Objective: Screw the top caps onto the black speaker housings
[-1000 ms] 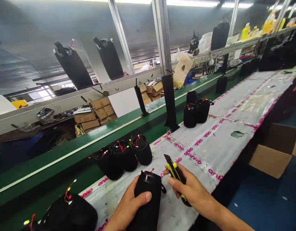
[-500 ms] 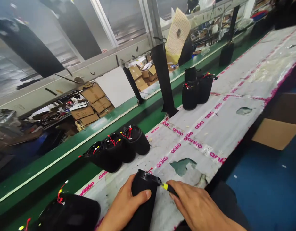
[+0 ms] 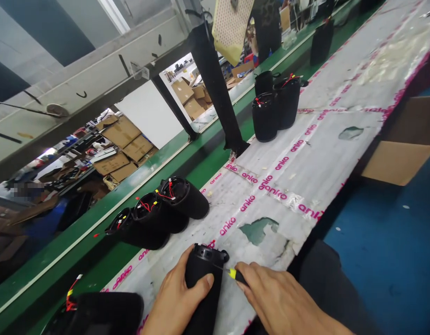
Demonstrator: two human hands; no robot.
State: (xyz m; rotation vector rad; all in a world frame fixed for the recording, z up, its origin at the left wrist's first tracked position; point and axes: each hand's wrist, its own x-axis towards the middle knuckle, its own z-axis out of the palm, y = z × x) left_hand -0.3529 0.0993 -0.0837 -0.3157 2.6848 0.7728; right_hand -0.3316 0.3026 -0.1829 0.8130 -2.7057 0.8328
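Gripping left hand: fingers and thumb bent wide round a black cylinder, thumb across its near face.
Right hand: fingers curled closed on a knife, its yellow nose aimed toward the left thumb.
Cylinder: inside the left grip, tilted, its open end past the left thumb and a small loop on the side nearer the right fingers.
Knife blade: at the cylinder's side, below the rim; too thin to tell whether it touches.
Hole: ragged, just beyond the right fingers, green showing through.
Sheet: white, stained, under both hands and stretching far past the fingers, crossed by tape lettered "anko" in pink.
Row: three wired black cylinders close together, beyond and left of the left fingers.
Lone cylinder: left of the left hand, red wires sticking up.
Trio: black cylinders, well beyond both hands' fingers.
Belt: green, pale-lined, past the row.
Room: beyond the belt, cartons and a white panel; right of the right fingers, an open box and blue floor.
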